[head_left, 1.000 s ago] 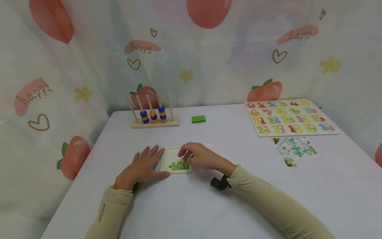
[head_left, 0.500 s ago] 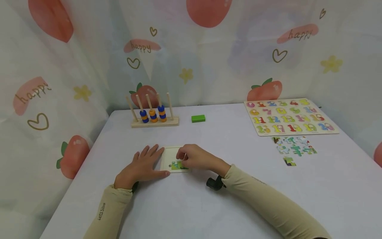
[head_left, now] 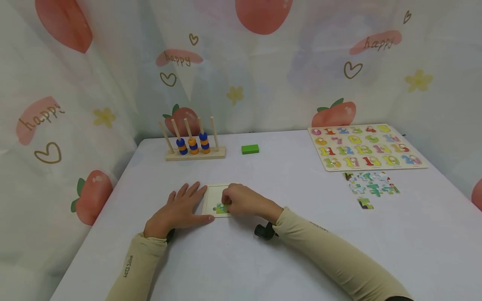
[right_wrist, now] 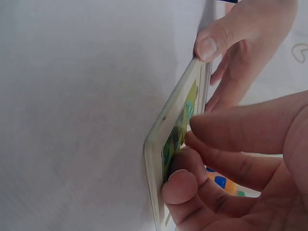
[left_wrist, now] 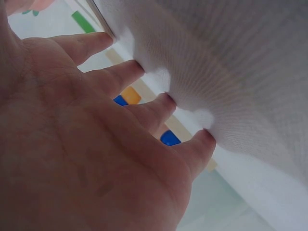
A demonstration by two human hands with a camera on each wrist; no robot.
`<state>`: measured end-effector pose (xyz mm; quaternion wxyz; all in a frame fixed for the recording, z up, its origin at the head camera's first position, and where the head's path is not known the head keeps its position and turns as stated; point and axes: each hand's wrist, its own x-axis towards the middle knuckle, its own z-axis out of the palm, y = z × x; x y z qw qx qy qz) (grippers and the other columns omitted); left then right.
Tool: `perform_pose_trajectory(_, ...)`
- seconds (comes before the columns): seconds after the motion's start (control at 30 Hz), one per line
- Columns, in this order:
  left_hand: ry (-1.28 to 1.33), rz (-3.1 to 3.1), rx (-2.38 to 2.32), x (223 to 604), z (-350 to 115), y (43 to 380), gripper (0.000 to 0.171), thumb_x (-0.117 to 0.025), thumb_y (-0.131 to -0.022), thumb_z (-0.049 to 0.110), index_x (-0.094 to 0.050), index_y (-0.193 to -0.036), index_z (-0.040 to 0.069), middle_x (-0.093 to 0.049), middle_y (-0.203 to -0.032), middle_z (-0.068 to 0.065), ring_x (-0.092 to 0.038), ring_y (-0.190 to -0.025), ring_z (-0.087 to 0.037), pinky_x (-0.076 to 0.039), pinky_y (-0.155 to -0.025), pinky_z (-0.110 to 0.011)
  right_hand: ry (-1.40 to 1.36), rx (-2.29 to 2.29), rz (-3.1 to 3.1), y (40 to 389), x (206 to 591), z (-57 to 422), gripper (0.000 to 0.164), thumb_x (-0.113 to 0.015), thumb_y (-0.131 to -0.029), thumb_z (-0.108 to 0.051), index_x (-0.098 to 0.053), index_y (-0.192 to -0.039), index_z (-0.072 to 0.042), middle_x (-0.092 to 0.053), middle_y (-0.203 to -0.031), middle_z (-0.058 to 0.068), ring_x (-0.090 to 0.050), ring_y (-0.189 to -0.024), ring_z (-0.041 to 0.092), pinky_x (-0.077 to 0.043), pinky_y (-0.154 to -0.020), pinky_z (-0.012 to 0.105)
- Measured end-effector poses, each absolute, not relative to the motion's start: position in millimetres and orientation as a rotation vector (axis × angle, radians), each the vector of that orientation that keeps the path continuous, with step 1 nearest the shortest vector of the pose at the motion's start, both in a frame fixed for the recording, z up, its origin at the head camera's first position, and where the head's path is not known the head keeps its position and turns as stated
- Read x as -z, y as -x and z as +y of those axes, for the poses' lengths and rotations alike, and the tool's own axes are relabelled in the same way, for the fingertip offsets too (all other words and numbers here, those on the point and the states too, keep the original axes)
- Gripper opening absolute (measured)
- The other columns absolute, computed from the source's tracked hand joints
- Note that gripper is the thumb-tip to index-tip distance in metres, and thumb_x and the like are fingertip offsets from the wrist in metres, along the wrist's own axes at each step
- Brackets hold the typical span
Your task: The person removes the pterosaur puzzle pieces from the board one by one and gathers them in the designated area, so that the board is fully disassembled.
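Note:
A square puzzle tray (head_left: 216,193) lies on the table, with joined green puzzle pieces (head_left: 220,208) along its near side. My left hand (head_left: 177,211) rests spread at the tray's left edge, thumb on the near left corner and fingertips on the cloth in the left wrist view. Over the tray's right half, my right hand (head_left: 246,201) has curled fingers. Its fingertips (right_wrist: 180,186) touch the pieces and tray edge in the right wrist view, with the thumb close above; no piece shows between them. In the head view that hand hides part of the pieces.
Several loose puzzle pieces (head_left: 373,186) lie to the right, one piece (head_left: 365,203) apart nearer me. Behind them is a wooden number board (head_left: 367,147). A peg stand with beads (head_left: 196,155) stands at the back left, beside a green block (head_left: 250,149).
My right hand has shifted slightly left over the tray, and its fingers have curled in more, covering more of the green pieces. The left hand stays in place.

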<state>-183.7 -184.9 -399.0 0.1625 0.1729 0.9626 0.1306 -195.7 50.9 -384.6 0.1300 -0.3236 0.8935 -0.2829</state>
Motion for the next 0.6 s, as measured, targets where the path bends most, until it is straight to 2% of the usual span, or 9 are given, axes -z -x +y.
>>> perform_pose_trajectory(0.27, -0.506, 2.746, -0.374, 398.1, -185.5, 183.9, 0.105, -0.073, -0.093, 0.067, -0.029, -0.17, 0.011, -0.02, -0.176, -0.02, -0.011, -0.16, -0.051, -0.01, -0.121, -0.077, 0.917, 0.872, 2.609, 194.6, 385.4, 52.3, 0.015, -0.065, -0.095, 0.008, -0.076, -0.102, 0.001, -0.069, -0.101, 0.006, -0.06, -0.092, 0.018, -0.055, -0.086, 0.037)
perform_pose_trajectory(0.6, -0.491, 2.744, -0.352, 398.6, -184.6, 183.7, 0.105, -0.072, -0.093, 0.068, -0.029, -0.171, 0.012, -0.019, -0.176, -0.019, -0.011, -0.16, -0.051, -0.009, -0.121, -0.076, 0.924, 1.055, 2.568, 192.5, 389.1, 56.3, 0.014, -0.064, -0.093, 0.011, -0.071, -0.095, -0.001, -0.069, -0.093, 0.004, -0.06, -0.086, 0.015, -0.053, -0.077, 0.029)
